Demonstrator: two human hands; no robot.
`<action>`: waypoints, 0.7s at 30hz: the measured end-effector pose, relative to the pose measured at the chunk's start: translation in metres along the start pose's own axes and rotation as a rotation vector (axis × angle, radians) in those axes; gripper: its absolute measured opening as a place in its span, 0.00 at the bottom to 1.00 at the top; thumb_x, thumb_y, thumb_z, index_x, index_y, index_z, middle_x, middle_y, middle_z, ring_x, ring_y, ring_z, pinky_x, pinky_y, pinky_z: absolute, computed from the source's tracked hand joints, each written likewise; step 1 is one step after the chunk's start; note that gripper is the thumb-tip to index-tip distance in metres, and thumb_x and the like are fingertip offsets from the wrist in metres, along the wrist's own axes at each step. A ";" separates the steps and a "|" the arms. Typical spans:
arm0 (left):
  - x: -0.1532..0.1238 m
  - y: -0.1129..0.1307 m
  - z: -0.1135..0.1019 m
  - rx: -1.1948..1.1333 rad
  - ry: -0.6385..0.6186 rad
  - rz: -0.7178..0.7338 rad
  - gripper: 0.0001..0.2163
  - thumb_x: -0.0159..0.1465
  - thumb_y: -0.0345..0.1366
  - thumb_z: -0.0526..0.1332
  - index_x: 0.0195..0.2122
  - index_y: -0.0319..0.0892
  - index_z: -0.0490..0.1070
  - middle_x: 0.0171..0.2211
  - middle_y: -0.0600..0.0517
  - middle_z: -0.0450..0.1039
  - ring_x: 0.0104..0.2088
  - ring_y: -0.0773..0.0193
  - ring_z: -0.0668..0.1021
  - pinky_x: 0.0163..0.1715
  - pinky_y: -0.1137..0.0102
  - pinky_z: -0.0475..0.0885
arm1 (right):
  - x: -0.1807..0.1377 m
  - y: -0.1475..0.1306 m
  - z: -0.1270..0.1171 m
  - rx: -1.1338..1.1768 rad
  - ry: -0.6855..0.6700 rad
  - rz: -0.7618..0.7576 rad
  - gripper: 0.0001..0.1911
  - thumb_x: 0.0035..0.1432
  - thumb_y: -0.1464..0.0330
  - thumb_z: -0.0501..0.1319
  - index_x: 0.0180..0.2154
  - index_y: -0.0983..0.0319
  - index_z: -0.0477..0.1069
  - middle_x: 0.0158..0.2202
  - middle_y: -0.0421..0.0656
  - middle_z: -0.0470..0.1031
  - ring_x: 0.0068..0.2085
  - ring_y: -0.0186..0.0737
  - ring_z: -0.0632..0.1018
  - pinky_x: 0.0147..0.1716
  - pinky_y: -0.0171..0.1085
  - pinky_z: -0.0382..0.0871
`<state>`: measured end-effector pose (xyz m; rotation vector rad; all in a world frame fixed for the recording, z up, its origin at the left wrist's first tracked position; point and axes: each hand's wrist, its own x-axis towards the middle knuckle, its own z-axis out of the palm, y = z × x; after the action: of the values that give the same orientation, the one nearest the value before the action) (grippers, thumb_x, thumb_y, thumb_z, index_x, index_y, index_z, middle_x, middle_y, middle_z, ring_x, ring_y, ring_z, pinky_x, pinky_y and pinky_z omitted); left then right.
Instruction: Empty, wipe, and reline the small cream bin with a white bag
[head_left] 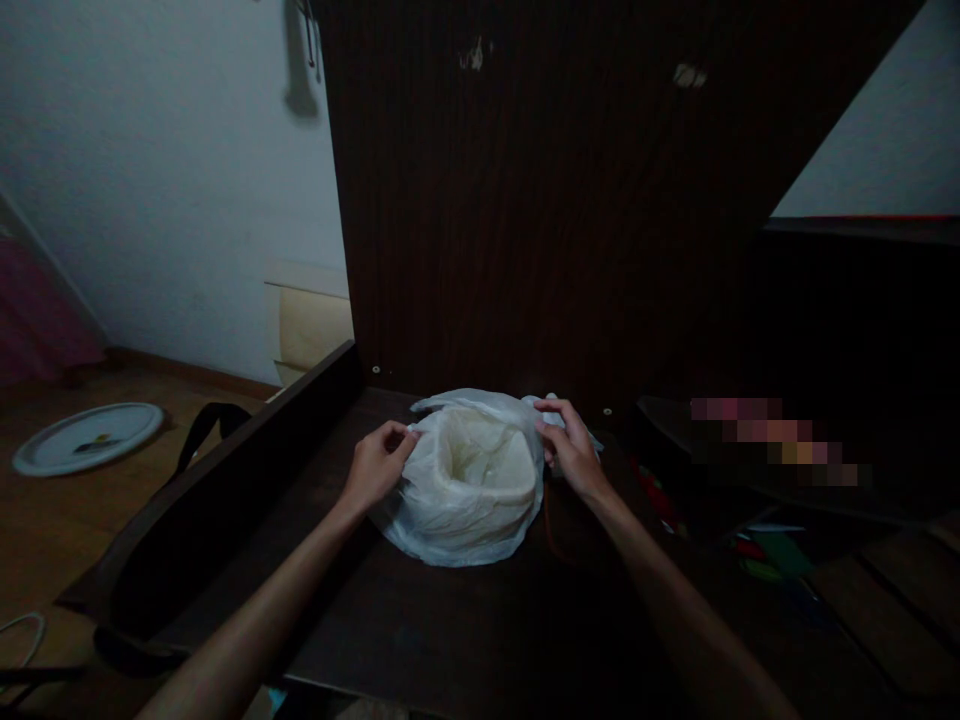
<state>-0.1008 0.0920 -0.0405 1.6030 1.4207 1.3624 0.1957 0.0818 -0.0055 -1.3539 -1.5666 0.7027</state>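
Observation:
A white plastic bag (457,535) lines and wraps a light-coloured container (487,460) with a rounded rim, standing on a dark wooden surface (397,630). Its opening faces up, and the film inside looks creased. My left hand (382,460) pinches the bag at the container's left side, thumb and forefinger together. On the right, my right hand (570,445) has its fingers closed on the bag's edge near the rim. A bunched part of the bag sticks out behind the right fingers. The container's outer wall is hidden under the plastic.
A tall dark wooden panel (525,230) rises behind the bag. A low wooden side board (247,470) runs along the left. On the floor lies a round white lid-like disc (90,438). Dim coloured items (772,555) sit at right.

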 end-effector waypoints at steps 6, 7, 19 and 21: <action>0.004 0.003 0.000 0.066 -0.096 0.010 0.08 0.55 0.42 0.64 0.29 0.43 0.74 0.28 0.52 0.79 0.31 0.60 0.79 0.32 0.71 0.71 | 0.012 -0.017 0.001 -0.051 0.034 -0.239 0.16 0.56 0.54 0.65 0.37 0.59 0.78 0.38 0.44 0.77 0.31 0.38 0.73 0.33 0.39 0.69; 0.006 0.003 0.000 0.072 -0.108 0.013 0.08 0.55 0.41 0.64 0.29 0.43 0.74 0.28 0.52 0.79 0.31 0.60 0.80 0.32 0.70 0.72 | 0.014 -0.016 0.002 -0.053 0.034 -0.220 0.16 0.55 0.54 0.65 0.34 0.59 0.78 0.34 0.44 0.76 0.31 0.39 0.73 0.34 0.39 0.69; 0.011 0.065 -0.022 0.120 0.088 0.400 0.13 0.59 0.28 0.56 0.43 0.41 0.74 0.42 0.48 0.78 0.41 0.59 0.79 0.43 0.66 0.75 | 0.030 0.024 0.038 0.010 0.067 0.117 0.17 0.55 0.52 0.60 0.24 0.56 0.67 0.16 0.37 0.68 0.19 0.39 0.69 0.19 0.36 0.64; 0.009 0.094 -0.020 0.177 -0.051 0.536 0.09 0.62 0.30 0.57 0.40 0.40 0.75 0.39 0.50 0.78 0.38 0.60 0.79 0.43 0.66 0.74 | 0.031 0.026 0.038 0.002 0.104 0.127 0.17 0.56 0.52 0.59 0.24 0.56 0.67 0.16 0.37 0.68 0.20 0.39 0.70 0.20 0.36 0.64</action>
<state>-0.0885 0.0727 0.0536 2.2307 1.1481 1.4946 0.1743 0.1232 -0.0355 -1.4752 -1.4072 0.6989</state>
